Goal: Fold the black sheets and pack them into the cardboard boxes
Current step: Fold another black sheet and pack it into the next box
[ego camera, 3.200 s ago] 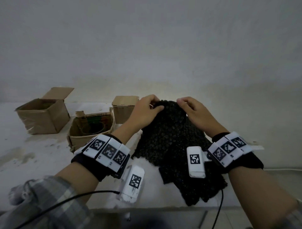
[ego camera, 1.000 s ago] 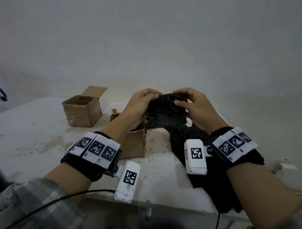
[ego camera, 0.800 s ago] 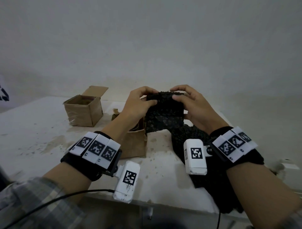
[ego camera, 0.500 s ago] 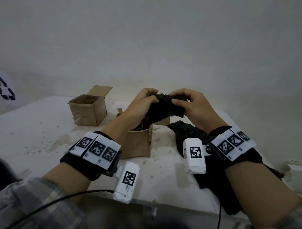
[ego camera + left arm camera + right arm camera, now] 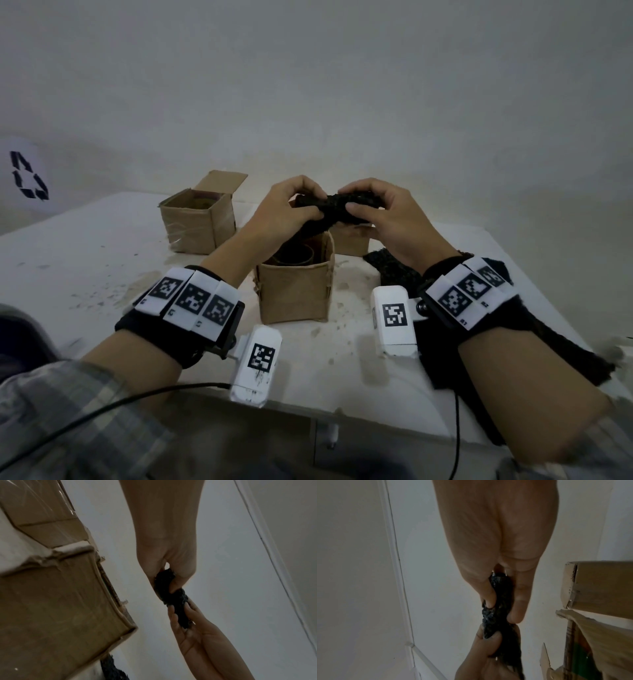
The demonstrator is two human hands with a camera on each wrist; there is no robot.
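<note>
Both hands hold one folded black sheet (image 5: 337,209) in mid-air at frame center, just above the open near box (image 5: 295,287). The left hand (image 5: 284,214) has fingers curled round its left end, and the right hand (image 5: 383,219) pinches the right end between thumb and fingertips. Compared with half a second back, the sheet is squeezed narrower, now a tight bundle rather than a flat fold, and it sits lower toward the box mouth. So folding looks finished for this piece; packing is probably next. The near box already holds a dark round item, so fit may be tight. Remaining black sheets (image 5: 390,270) lie on the table (image 5: 85,260) at right, under the right forearm. A second box (image 5: 198,222) stands upper left, a third is mostly hidden behind the hands.
</note>
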